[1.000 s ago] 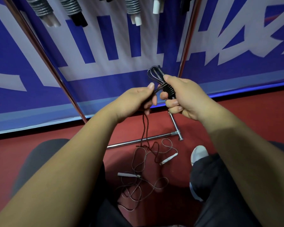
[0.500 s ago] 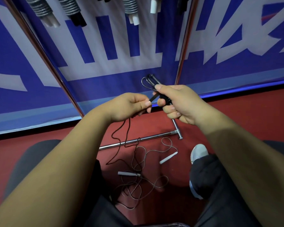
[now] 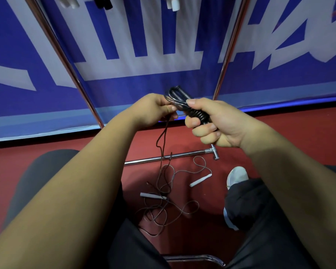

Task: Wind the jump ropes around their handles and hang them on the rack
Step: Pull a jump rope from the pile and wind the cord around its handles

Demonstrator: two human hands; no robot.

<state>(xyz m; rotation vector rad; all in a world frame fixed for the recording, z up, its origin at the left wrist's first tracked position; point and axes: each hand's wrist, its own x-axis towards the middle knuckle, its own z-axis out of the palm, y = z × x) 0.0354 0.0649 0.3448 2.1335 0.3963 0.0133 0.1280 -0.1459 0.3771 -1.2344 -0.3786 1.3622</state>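
Winding is the step in hand, I'd say, and it looks partway done. Over at the left, one slanting pole of the rack (image 3: pixel 66 61) runs down to the floor (image 3: pixel 182 140). Just right of it, the left hand (image 3: pixel 153 110) pinches the loose black cord (image 3: pixel 163 140) in curled fingers, close against the looped end of the bundle. From there the cord drops slack, crosses the rack's chrome foot bar (image 3: pixel 169 157) and ends among loops on the floor.

Right of that, the right hand (image 3: pixel 219 123) is clenched round the black handles (image 3: pixel 182 95), thumb on top, with several turns of cord (image 3: pixel 197 114) coiled about them.

The next move, to my eye, calls for the left hand to carry the cord round the handles again, kept taut so the turns sit snug, drawing slack up as it goes. That slack lies in among a second rope with white handles (image 3: pixel 200 180) near the person's shoe (image 3: pixel 237 176). I can't tell whether the two are tangled, so a snag is possible.

Hanging comes afterwards. Wound ropes (image 3: pixel 174 4) hang at the far top edge.
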